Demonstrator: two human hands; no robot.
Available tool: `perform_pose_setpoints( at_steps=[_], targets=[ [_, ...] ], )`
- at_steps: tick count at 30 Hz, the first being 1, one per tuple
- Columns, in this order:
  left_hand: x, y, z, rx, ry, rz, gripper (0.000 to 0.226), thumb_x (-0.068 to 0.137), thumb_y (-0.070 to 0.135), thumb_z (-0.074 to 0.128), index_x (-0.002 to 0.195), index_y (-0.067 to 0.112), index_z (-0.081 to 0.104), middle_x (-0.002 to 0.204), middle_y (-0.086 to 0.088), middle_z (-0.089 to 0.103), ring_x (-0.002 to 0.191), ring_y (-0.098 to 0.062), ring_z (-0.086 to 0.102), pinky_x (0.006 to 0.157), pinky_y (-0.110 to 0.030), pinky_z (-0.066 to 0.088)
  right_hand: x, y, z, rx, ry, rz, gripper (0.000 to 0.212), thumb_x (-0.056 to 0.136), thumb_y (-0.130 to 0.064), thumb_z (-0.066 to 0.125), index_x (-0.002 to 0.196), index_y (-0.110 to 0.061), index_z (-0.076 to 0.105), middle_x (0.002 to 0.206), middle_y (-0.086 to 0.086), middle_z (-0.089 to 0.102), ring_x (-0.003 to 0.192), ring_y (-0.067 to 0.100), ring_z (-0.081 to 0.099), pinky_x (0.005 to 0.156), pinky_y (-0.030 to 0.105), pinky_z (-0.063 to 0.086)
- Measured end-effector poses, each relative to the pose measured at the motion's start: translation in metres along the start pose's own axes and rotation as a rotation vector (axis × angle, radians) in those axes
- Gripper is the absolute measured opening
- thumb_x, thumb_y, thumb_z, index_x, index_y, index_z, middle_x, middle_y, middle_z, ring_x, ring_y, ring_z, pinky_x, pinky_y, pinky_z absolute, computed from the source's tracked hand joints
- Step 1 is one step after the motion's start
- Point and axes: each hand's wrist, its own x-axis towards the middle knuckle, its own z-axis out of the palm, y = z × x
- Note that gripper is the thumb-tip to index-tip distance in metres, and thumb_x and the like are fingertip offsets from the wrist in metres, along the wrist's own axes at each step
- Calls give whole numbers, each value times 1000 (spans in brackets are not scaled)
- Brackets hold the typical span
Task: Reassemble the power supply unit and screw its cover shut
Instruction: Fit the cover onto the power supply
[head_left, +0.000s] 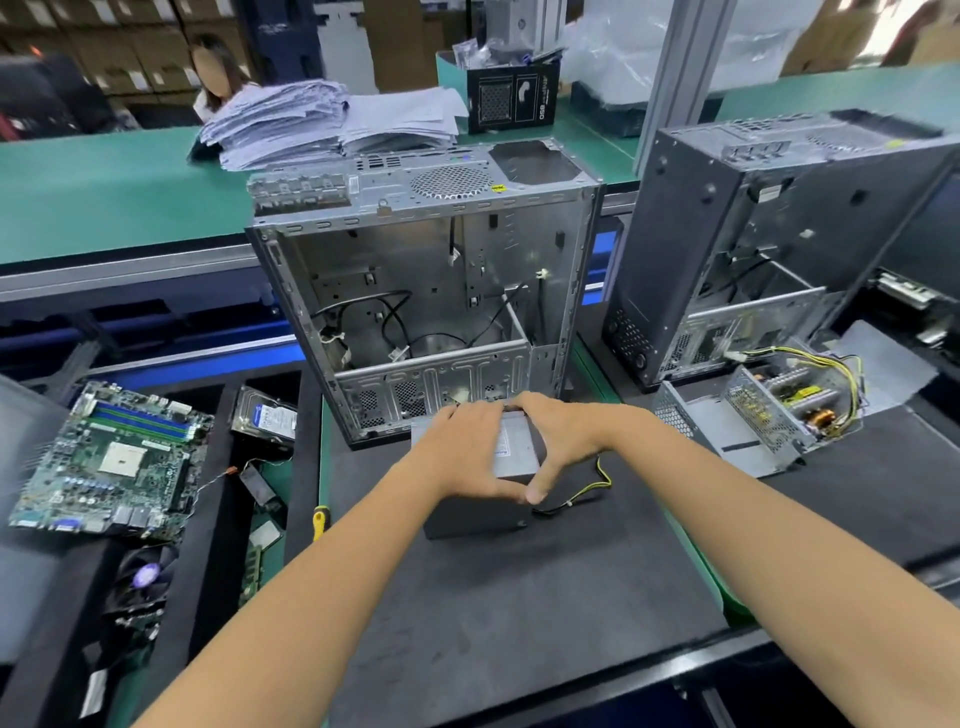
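A grey power supply unit (514, 454) stands on the black mat just in front of an empty computer case (431, 291). My left hand (467, 449) lies over its top left, fingers reaching the far edge and thumb at the near edge. My right hand (558, 441) covers its top right the same way, fingers curled over the far edge, thumb down at the near corner. The two thumbs almost meet. Yellow and black cables (587, 491) trail out of the unit to the right. A yellow-handled screwdriver (320, 521) lies at the mat's left edge.
A second opened power supply (763, 415) with exposed parts and yellow wires sits to the right, beside another case (769, 249). On the left lie a motherboard (111, 462), a hard drive (267, 418) and a fan (143, 577). Paper stacks (332, 122) and a person are behind.
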Motion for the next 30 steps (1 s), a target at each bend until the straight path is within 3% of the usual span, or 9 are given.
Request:
perform_pose_setpoints(
  at_steps=[5,15,18,22,26,30],
  targets=[
    [7,5,1,-84,51,-31,92,53,79,67,119,17,48,109,-1,57,100,-22,53,88,-34,42,3,6,1,-99,94,-69,85,46,-48,91,112,-20,44,105,-7,50,97,15,51,83,30,46],
    [10,3,4,-71,64,-24,95,50,75,71,123,17,48,109,2,58,99,-20,53,84,-31,41,8,13,7,-36,172,-135,75,43,-49,90,96,-23,44,96,-8,52,88,16,53,78,32,48],
    [11,6,2,-55,33,-28,94,53,74,70,123,16,46,113,1,56,103,-21,52,87,-32,39,8,13,4,-19,100,-108,86,46,-48,91,114,-25,43,111,-11,50,102,12,52,87,30,46],
    [8,11,4,-210,-23,-43,93,65,73,63,136,19,35,133,0,45,126,-21,37,103,-33,23,3,24,-6,73,-66,-56,117,52,-43,91,145,-29,22,138,-15,33,125,5,33,104,25,31],
    [6,15,6,-192,-4,24,103,61,82,52,138,17,32,138,1,39,131,-19,31,106,-31,15,6,28,-3,12,-95,-61,125,48,-43,92,146,-28,17,148,-11,30,135,10,29,111,30,30],
    [5,11,14,-9,31,51,109,72,83,42,146,6,21,147,-8,32,134,-23,27,113,-35,16,14,28,18,99,15,-136,104,52,-40,89,133,-28,24,130,-15,38,124,10,39,97,22,37]
  ],
)
